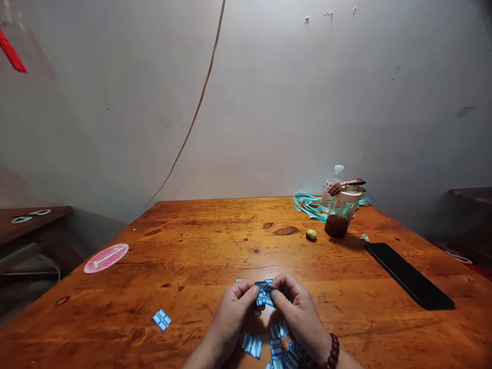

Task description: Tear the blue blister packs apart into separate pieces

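Note:
My left hand [233, 313] and my right hand [299, 313] meet low in the middle of the head view, just above the table. Thumbs and fingers of both are closed in a pinch on a small, thin piece [268, 287] that looks dark along its edge; its kind is hard to tell. Right behind it are blue-and-white patterned squares [265, 299], partly covered by my fingers. Between and below my wrists lie several more blue-and-white squares [252, 345], some overlapping under my right hand. One separate square [162, 320] lies left of my left hand.
On the wooden table [215, 241], a black phone [409, 277] lies at right. Behind it stand a cup with dark liquid [338, 223] and a plastic bottle [333, 187], beside a turquoise strap [309, 206]. A small yellowish object [311, 234] sits nearby. A pink round sticker [106, 258] is at left.

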The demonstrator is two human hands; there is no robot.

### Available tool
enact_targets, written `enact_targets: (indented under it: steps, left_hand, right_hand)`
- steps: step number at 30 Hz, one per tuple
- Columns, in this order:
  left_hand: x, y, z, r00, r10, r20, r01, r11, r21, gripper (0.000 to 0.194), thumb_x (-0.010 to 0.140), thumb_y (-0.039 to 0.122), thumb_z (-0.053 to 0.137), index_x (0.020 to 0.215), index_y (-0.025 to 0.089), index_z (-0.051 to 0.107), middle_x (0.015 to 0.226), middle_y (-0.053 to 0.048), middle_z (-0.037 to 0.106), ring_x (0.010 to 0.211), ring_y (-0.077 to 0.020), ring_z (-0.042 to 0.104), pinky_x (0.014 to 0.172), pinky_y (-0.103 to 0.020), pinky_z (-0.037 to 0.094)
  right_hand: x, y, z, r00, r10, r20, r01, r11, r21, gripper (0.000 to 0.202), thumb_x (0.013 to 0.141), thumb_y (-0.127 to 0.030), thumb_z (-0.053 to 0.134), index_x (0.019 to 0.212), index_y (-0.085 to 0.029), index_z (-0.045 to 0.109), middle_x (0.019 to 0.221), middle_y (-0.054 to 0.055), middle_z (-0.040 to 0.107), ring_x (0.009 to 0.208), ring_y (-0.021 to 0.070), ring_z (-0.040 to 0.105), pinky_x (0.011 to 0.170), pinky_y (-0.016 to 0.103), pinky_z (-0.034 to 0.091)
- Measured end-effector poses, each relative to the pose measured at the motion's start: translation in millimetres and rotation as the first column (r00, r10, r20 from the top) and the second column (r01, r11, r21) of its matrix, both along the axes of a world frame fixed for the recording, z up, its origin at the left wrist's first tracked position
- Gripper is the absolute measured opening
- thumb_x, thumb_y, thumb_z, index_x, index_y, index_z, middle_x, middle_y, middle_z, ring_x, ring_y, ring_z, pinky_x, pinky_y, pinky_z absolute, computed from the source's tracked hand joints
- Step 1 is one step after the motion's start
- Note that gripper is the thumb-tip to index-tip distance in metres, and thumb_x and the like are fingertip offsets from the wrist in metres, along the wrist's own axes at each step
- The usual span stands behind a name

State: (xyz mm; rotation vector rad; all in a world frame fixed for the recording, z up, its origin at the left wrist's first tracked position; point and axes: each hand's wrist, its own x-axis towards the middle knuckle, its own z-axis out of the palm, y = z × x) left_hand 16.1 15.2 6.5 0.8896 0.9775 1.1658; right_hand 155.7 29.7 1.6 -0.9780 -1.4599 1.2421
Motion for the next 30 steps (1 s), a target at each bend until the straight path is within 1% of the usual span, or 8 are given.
enact_targets:
  steps: [6, 10, 13, 16, 20, 24, 27, 30]
  left_hand:
    - [1.1, 2.1, 3.1, 0.993, 0.056, -0.108, -0.057, 0.998, -0.006, 0.022, 0.067, 0.033, 0.062, 0.064, 0.012, 0.059, 0.051, 0.003, 0.05, 0.044, -0.0048, 0.037, 0.044, -0.017, 0.025]
    - [3.0, 2.7, 0.6, 0.988, 0.103, -0.117, -0.103, 0.995, 0.011, 0.021, 0.064, 0.033, 0.064, 0.062, 0.012, 0.059, 0.051, 0.003, 0.052, 0.047, -0.0059, 0.04, 0.046, -0.017, 0.028]
    - [2.9, 1.0, -1.7, 0.993, 0.101, -0.056, -0.102, 0.995, -0.007, 0.02, 0.064, 0.032, 0.065, 0.063, 0.012, 0.06, 0.055, 0.002, 0.054, 0.05, -0.0068, 0.044, 0.049, -0.017, 0.032]
    - [2.1, -2.4, -1.8, 0.997, 0.055, 0.056, -0.051, 0.996, -0.077, 0.02, 0.065, 0.032, 0.064, 0.067, 0.013, 0.061, 0.059, 0.001, 0.057, 0.052, -0.0073, 0.046, 0.05, -0.017, 0.034]
    - [1.3, -6.4, 4.1, 0.983, 0.022, 0.184, 0.011, 0.985, -0.174, 0.021, 0.062, 0.031, 0.067, 0.069, 0.012, 0.062, 0.059, -0.001, 0.058, 0.05, -0.008, 0.049, 0.048, -0.018, 0.037]
    - [0.4, -8.1, 10.9, 0.972, 0.041, 0.231, 0.012, 0.974, -0.224, 0.019, 0.062, 0.029, 0.067, 0.069, 0.012, 0.061, 0.062, -0.003, 0.061, 0.052, -0.0089, 0.051, 0.047, -0.018, 0.038]
    - [-0.6, -8.1, 11.3, 0.977, 0.018, 0.215, 0.024, 0.981, -0.193, 0.018, 0.065, 0.029, 0.065, 0.07, 0.013, 0.061, 0.063, -0.002, 0.061, 0.053, -0.0089, 0.052, 0.048, -0.018, 0.038]
    - [-0.9, -7.7, 7.9, 0.994, -0.011, 0.112, 0.021, 0.996, -0.085, 0.02, 0.068, 0.032, 0.061, 0.067, 0.012, 0.061, 0.058, 0.0, 0.058, 0.049, -0.0066, 0.047, 0.046, -0.016, 0.033]
  right_hand:
    - [0.7, -1.9, -5.2, 0.999, 0.013, -0.029, -0.015, 0.999, -0.042, 0.014, 0.075, -0.028, 0.05, 0.068, -0.017, 0.046, 0.061, -0.003, 0.044, 0.055, 0.0088, 0.04, 0.051, 0.019, 0.035]
    - [-3.1, 1.1, -8.3, 0.999, 0.008, -0.047, -0.01, 0.999, -0.031, 0.016, 0.073, -0.03, 0.054, 0.066, -0.016, 0.047, 0.061, -0.003, 0.044, 0.056, 0.009, 0.041, 0.052, 0.019, 0.035]
    - [-4.2, 4.6, -6.7, 0.995, 0.012, -0.102, -0.02, 0.997, -0.079, 0.016, 0.071, -0.029, 0.056, 0.067, -0.016, 0.048, 0.063, -0.003, 0.046, 0.059, 0.0094, 0.043, 0.056, 0.02, 0.037]
    - [-2.6, 6.8, -1.8, 0.983, 0.058, -0.174, -0.089, 0.981, -0.175, 0.017, 0.068, -0.03, 0.06, 0.071, -0.016, 0.05, 0.065, -0.002, 0.049, 0.062, 0.01, 0.046, 0.058, 0.021, 0.038]
    - [-0.4, 7.3, 1.5, 0.959, 0.119, -0.255, -0.192, 0.94, -0.281, 0.022, 0.064, -0.031, 0.064, 0.072, -0.016, 0.051, 0.062, -0.002, 0.051, 0.057, 0.0089, 0.046, 0.053, 0.02, 0.037]
    - [0.5, 6.7, -1.8, 0.934, 0.131, -0.332, -0.245, 0.913, -0.327, 0.02, 0.065, -0.029, 0.063, 0.072, -0.015, 0.051, 0.061, -0.003, 0.051, 0.052, 0.0068, 0.044, 0.049, 0.018, 0.033]
    - [0.9, 6.2, -3.4, 0.921, 0.141, -0.362, -0.265, 0.909, -0.321, 0.018, 0.064, -0.026, 0.063, 0.073, -0.015, 0.052, 0.057, -0.004, 0.05, 0.049, 0.0059, 0.042, 0.047, 0.017, 0.031]
    - [0.1, 5.8, -2.8, 0.929, 0.147, -0.339, -0.248, 0.928, -0.279, 0.018, 0.063, -0.025, 0.064, 0.07, -0.015, 0.051, 0.053, -0.005, 0.049, 0.048, 0.0057, 0.042, 0.047, 0.017, 0.032]
